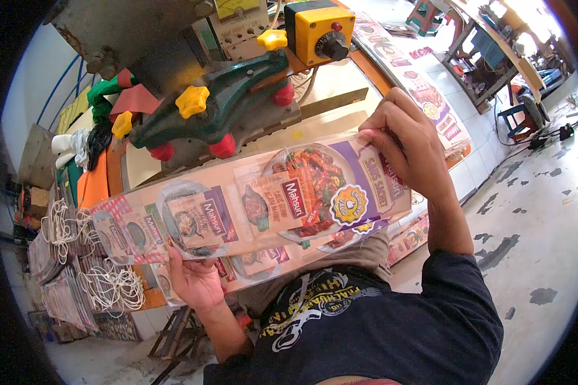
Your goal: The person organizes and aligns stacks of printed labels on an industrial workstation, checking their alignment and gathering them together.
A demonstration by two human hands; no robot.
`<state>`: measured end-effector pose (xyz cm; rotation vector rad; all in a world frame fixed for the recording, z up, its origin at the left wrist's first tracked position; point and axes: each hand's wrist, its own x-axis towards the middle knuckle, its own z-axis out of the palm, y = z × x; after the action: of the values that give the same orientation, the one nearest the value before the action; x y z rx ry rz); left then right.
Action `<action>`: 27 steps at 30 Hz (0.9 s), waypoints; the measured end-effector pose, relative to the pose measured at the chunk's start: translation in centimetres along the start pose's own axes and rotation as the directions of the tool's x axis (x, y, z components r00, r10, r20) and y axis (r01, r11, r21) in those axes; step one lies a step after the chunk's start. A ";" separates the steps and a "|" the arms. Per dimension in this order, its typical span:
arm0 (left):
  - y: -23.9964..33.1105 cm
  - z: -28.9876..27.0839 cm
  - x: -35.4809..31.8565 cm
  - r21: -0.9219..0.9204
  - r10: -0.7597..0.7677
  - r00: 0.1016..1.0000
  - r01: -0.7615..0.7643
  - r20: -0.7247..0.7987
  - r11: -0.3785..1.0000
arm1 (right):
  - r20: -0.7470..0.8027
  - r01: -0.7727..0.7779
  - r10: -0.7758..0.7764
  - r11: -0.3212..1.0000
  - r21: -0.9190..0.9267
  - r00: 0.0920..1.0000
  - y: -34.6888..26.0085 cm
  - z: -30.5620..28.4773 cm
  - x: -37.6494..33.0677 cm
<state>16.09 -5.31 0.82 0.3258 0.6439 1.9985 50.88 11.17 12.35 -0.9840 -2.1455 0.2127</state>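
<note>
A long printed cardboard or plastic strip [245, 181] with food pictures and small sachet images slants in front of me, its right end higher. My right hand [410, 142] pinches its upper edge near the purple right end, thumb against the fingers. At the lower edge toward the left, my left hand [198, 282] grips the strip, with some fingers hidden behind it. A second similar strip [263, 262] shows below and behind the first. Just beyond the strips stands a press-like machine with a dark green metal frame [228, 102], yellow knobs [192, 101] and red rounded pads [222, 145].
A yellow box with a black dial [324, 33] is mounted at the machine's right. More printed strips [424, 90] lie stacked at the far right. Bundled stacks with white cord [112, 289] stand at the left. A wooden workbench [494, 48] is farther back right.
</note>
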 end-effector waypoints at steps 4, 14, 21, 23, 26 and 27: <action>-0.2 1.0 -0.1 0.022 0.019 1.000 -0.018 -0.022 1.000 | -0.013 -0.087 0.089 0.993 0.083 0.996 0.7 0.4 -0.4; 0.3 -0.2 0.2 0.020 0.091 0.994 -0.090 -0.067 0.996 | 0.170 -0.405 0.456 0.488 0.774 0.874 1.4 0.6 -1.4; 0.5 -1.1 0.5 0.012 0.103 0.995 -0.103 0.014 0.995 | 0.338 -0.539 0.453 0.451 0.711 0.825 1.5 0.7 -2.7; 0.6 -1.1 0.6 0.027 0.104 0.994 -0.104 0.015 0.994 | 0.357 -0.550 0.454 0.420 0.722 0.816 1.7 0.7 -2.8; 0.4 0.0 0.4 0.044 0.136 0.989 -0.134 -0.058 0.990 | 0.341 -0.543 0.486 0.371 0.753 0.805 2.4 1.5 -3.1; 0.3 0.4 0.4 0.050 0.152 0.984 -0.148 -0.094 0.988 | 0.336 -0.542 0.501 0.350 0.765 0.798 2.5 1.7 -3.1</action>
<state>15.87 -4.94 1.35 0.3113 0.7430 2.1576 52.48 10.96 8.36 -0.9954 -1.3255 1.4690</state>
